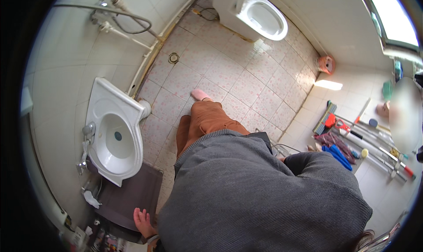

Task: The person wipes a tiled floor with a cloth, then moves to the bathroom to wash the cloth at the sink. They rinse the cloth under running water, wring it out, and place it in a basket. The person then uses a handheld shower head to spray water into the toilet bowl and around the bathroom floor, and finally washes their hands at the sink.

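My left hand (pixel 142 221) is at the lower left, palm partly up with its fingers apart and nothing in them. It hangs at the edge of a flat dark brown panel (pixel 132 192). Only a sliver of my right hand (pixel 281 159) shows past my grey sleeve; what it holds or touches is hidden. Close by it, a dark flap (pixel 262 141) lies at my hip, and thin metal wire (pixel 281 149) curves beyond. Left of my legs, a white ceramic washbasin (pixel 120 152) with a metal tap (pixel 84 152) is fixed to the wall.
A white toilet (pixel 264 17) stands at the far end, its lid raised. A round floor drain (pixel 173 58) sits in the pink-patterned tiles. Mops and brushes (pixel 363 139) hang along the right wall. A shower hose (pixel 132 17) loops at the upper left. Small items (pixel 109 242) crowd the lower left.
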`<state>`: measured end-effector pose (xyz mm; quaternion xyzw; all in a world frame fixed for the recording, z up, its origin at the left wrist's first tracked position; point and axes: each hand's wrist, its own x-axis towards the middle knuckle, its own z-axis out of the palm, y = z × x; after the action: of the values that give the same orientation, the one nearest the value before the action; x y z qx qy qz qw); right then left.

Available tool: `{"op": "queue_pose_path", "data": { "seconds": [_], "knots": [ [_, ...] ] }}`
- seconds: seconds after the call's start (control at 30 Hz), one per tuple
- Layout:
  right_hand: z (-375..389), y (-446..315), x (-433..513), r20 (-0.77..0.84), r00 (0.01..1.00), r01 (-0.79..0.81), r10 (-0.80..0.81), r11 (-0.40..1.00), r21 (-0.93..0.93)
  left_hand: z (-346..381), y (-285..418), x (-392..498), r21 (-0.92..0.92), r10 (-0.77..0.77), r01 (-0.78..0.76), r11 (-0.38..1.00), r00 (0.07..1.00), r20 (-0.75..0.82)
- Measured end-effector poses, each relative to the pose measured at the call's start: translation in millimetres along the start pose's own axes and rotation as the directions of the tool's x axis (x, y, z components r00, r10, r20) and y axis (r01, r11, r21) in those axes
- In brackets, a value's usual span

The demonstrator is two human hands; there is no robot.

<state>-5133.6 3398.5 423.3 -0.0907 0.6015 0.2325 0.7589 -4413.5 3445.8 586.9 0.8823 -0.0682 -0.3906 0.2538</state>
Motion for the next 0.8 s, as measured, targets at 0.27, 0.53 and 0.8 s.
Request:
{"op": "queue_pose_path", "data": {
  "seconds": [0.27,0.53,0.8],
  "knots": [
    [-1,-116,-141,0.532,0.623,0.052,0.574,0.648,-0.760,-25,-1,103,0.024,0.141,-0.145,0.989,0.982,0.129],
    [22,-213,-155,0.111,0.964,0.249,-0.241,0.676,-0.693,-46,-37,123,-0.060,0.173,-0.165,0.984,0.972,0.160],
    [94,-240,-218,0.188,0.826,0.553,-0.531,0.828,-0.090,-161,-85,153,-0.007,0.260,-0.261,0.965,0.965,-0.020]
  ]
}}
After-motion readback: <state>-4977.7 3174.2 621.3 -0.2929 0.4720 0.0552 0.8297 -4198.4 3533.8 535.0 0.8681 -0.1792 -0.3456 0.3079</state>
